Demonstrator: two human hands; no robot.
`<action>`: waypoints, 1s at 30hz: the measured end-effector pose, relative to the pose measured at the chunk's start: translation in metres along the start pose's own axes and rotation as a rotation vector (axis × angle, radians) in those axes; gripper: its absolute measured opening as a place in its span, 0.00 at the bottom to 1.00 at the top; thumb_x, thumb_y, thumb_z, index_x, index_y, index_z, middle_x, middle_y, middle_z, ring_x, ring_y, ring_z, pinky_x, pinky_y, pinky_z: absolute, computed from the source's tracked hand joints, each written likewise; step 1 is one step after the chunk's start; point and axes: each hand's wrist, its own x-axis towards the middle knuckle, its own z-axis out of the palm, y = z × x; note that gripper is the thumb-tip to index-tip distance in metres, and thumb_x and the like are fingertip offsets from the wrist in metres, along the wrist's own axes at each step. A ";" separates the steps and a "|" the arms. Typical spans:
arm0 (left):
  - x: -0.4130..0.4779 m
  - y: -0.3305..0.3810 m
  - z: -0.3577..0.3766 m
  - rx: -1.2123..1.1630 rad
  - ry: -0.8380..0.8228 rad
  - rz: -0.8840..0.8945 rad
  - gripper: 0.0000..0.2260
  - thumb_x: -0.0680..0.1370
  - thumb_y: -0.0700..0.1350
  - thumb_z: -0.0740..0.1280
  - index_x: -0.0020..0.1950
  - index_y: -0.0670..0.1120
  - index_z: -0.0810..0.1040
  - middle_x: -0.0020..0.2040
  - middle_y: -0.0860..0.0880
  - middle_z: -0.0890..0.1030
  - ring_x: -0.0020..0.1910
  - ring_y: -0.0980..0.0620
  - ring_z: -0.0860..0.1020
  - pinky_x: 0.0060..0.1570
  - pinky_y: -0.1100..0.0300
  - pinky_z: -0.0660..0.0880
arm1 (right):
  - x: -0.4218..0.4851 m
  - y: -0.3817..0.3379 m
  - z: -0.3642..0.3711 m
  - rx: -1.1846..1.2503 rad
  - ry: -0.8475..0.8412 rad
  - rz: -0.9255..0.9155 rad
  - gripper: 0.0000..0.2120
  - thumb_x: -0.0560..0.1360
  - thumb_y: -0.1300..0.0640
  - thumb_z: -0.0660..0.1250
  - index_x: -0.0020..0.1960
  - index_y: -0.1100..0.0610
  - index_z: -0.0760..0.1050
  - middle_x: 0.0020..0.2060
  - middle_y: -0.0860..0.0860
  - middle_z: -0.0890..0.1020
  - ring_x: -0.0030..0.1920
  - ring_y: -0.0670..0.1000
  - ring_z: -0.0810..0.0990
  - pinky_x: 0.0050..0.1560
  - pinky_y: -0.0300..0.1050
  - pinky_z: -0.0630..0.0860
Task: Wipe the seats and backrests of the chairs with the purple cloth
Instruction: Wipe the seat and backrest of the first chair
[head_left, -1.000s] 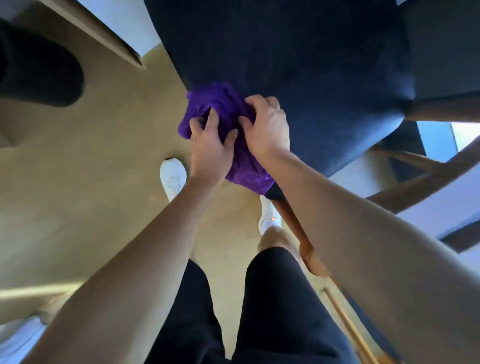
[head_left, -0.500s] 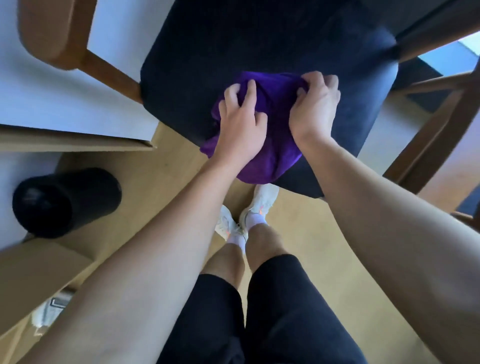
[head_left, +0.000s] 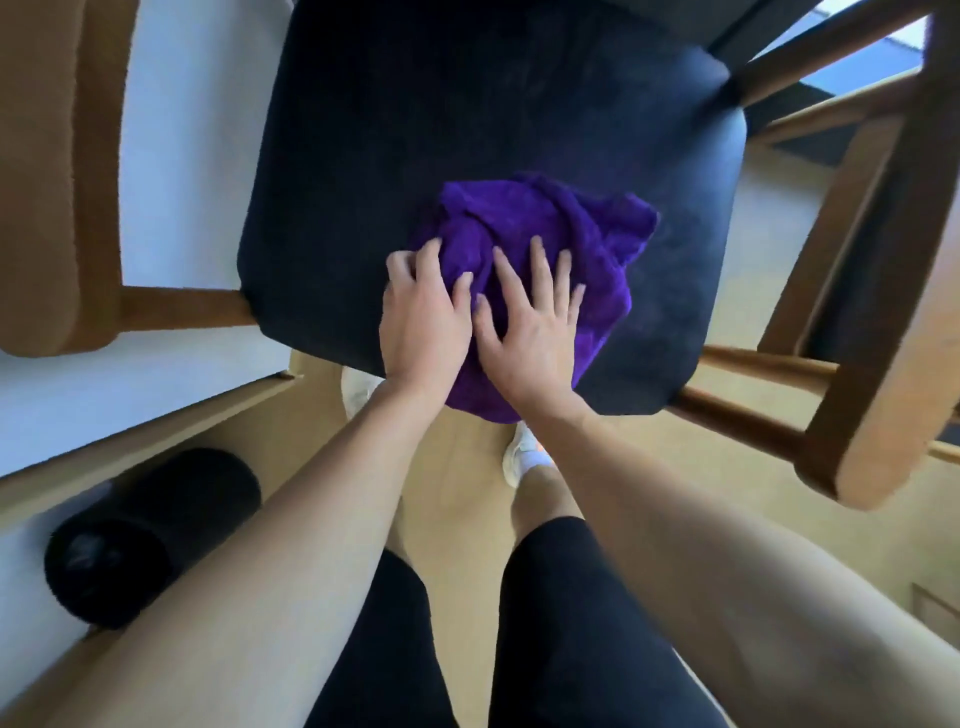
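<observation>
Right, both hands are down on the purple cloth (head_left: 561, 223), which lies bunched and creased on the near half of the dark seat (head_left: 467, 104), its nearest edge drooping just over the seat's front rim. The left hand (head_left: 423, 322) sits at the cloth's left edge with its fingers curled, tips digging into the folds and gripping them. The right hand (head_left: 530, 322) lies beside it, touching it, with fingers straight and fanned out, palm pressing flat on the middle of the cloth. A wooden frame (head_left: 883, 312) stands to the right of the seat. On the pale floor (head_left: 675, 457) below, to the left, lies a black roll (head_left: 150, 535), and a white shoe (head_left: 522, 457) shows just under the seat's front edge.
</observation>
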 end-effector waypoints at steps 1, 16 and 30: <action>0.007 -0.002 -0.002 0.003 -0.016 0.016 0.19 0.81 0.49 0.65 0.70 0.46 0.70 0.64 0.44 0.71 0.55 0.43 0.78 0.48 0.55 0.73 | 0.001 -0.001 0.005 -0.032 0.022 0.010 0.27 0.79 0.42 0.55 0.77 0.46 0.63 0.80 0.52 0.56 0.80 0.59 0.47 0.78 0.61 0.44; 0.026 0.091 0.034 -0.114 -0.372 0.353 0.10 0.80 0.39 0.66 0.61 0.44 0.74 0.56 0.46 0.73 0.51 0.47 0.76 0.54 0.53 0.72 | 0.044 0.106 -0.039 -0.249 0.127 0.203 0.26 0.84 0.53 0.50 0.81 0.50 0.49 0.81 0.50 0.50 0.80 0.59 0.45 0.79 0.59 0.44; 0.059 0.058 0.045 0.162 -0.183 0.622 0.18 0.82 0.42 0.62 0.72 0.45 0.72 0.61 0.44 0.74 0.59 0.44 0.73 0.60 0.48 0.73 | 0.038 0.045 -0.016 -0.079 0.274 0.460 0.34 0.75 0.29 0.54 0.78 0.38 0.56 0.79 0.50 0.58 0.78 0.67 0.46 0.70 0.77 0.50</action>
